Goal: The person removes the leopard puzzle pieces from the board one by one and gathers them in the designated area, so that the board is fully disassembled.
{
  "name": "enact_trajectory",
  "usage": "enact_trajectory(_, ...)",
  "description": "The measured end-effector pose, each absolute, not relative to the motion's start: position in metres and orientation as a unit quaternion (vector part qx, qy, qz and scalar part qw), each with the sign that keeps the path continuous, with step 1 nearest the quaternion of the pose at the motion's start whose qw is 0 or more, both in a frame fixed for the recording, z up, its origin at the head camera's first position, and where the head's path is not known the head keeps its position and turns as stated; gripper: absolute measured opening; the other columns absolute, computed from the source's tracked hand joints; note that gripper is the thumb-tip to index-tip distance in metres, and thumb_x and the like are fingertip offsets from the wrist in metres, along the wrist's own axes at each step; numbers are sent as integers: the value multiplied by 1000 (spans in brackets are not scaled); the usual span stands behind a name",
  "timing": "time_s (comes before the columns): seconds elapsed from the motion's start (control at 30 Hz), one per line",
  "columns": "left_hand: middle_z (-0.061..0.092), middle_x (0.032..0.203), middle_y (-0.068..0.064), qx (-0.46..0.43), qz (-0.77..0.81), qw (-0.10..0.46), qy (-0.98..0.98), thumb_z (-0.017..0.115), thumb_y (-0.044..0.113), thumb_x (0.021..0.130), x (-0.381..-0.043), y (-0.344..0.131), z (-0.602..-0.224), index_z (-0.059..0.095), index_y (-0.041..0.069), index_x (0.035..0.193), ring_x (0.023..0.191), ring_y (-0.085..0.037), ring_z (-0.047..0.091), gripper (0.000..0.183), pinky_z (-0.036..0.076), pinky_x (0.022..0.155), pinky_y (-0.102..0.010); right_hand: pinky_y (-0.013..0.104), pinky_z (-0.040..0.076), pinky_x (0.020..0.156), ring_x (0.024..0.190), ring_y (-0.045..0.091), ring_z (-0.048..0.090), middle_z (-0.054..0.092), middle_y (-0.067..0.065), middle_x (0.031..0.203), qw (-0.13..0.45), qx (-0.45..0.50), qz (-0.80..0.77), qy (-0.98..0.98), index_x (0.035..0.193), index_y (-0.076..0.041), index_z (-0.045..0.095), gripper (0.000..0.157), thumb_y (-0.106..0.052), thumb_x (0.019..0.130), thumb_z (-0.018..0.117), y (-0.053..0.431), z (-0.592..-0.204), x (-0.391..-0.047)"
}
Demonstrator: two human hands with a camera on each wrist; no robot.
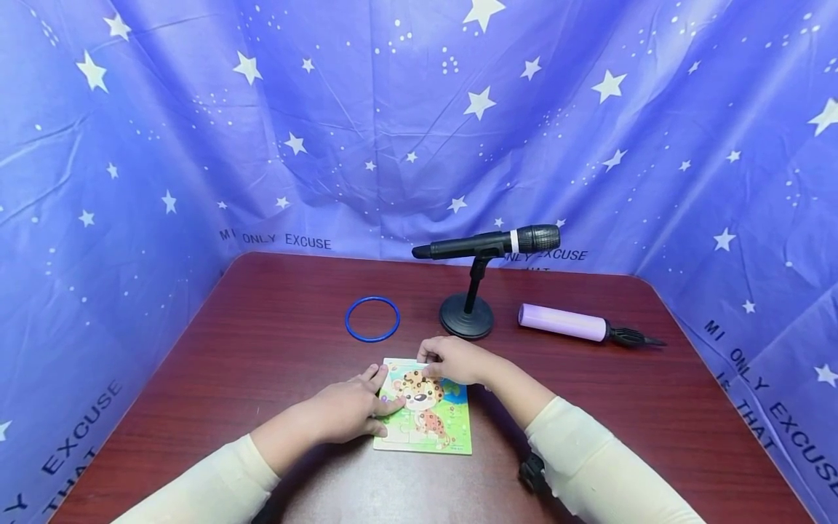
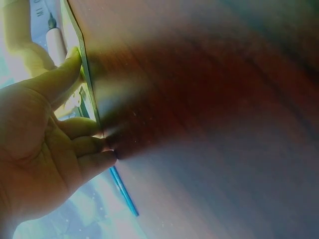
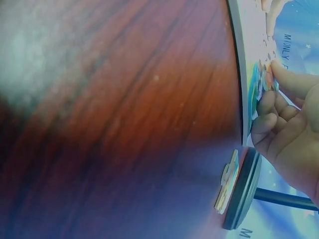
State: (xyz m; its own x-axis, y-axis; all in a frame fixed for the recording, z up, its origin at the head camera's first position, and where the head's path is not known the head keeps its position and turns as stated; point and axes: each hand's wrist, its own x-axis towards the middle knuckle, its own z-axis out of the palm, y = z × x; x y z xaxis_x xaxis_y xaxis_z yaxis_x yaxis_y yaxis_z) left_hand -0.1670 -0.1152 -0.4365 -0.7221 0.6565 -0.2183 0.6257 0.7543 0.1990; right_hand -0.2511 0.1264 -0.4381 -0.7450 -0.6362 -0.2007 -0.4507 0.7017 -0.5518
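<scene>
A jigsaw puzzle [image 1: 428, 426] with a cartoon spotted cub lies flat on the table. My left hand [image 1: 343, 411] rests at its left side with fingers spread, some on the picture and some along the edge. In the left wrist view, fingertips of the left hand [image 2: 55, 124] meet the board's edge and the tabletop. Over the puzzle's top edge, my right hand [image 1: 455, 359] bends down with curled fingers. The right wrist view shows the right hand [image 3: 289, 117] pinching a small colourful puzzle piece [image 3: 269, 78] between thumb and fingers, close over the board.
Behind the puzzle lie a blue ring [image 1: 372, 340] and a black microphone [image 1: 484, 244] on a round-based stand [image 1: 466, 320]. Loose puzzle pieces [image 3: 228, 181] sit beside that base. A purple hand pump [image 1: 563, 322] lies to the right. Starry blue cloth [image 1: 393, 131] surrounds the table [image 1: 216, 349].
</scene>
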Motion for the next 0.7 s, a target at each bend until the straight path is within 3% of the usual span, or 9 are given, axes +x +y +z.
enact_trajectory(0.1,25,157,-27,343,55,142,927,66,48,88,-167,-115,-436,52,40,141,145,-41,28,56,45,102,-56,30,46,74,77,9,54,58,-8,83,189,-304,-243,902,97,-16,62,6,-22,96,64,127,-440,-252)
enact_trajectory(0.23,25,158,-25,334,46,158,928,66,47,89,-168,-111,-433,39,46,147,146,-40,27,64,45,103,-55,30,45,74,78,9,53,57,-8,84,178,-305,-232,907,95,-18,62,6,-23,96,64,127,-443,-252)
enact_trajectory(0.33,26,157,-25,331,18,167,929,65,47,89,-169,-104,-430,30,53,148,145,-40,28,69,51,95,-52,31,44,74,79,10,52,56,-7,86,169,-303,-218,912,94,-20,61,6,-24,96,64,127,-444,-252)
enact_trajectory(0.5,27,156,-28,318,-30,186,929,67,46,88,-168,-95,-422,35,57,144,144,-40,30,66,56,84,-45,30,43,76,81,9,51,55,-8,88,163,-304,-205,916,96,-21,60,7,-27,96,64,126,-445,-251)
enact_trajectory(0.7,27,156,-28,309,-54,196,929,67,46,87,-165,-89,-414,38,56,144,144,-38,31,65,50,98,-45,30,44,75,79,9,53,56,-7,84,177,-308,-233,905,95,-20,60,5,-23,96,63,127,-444,-252)
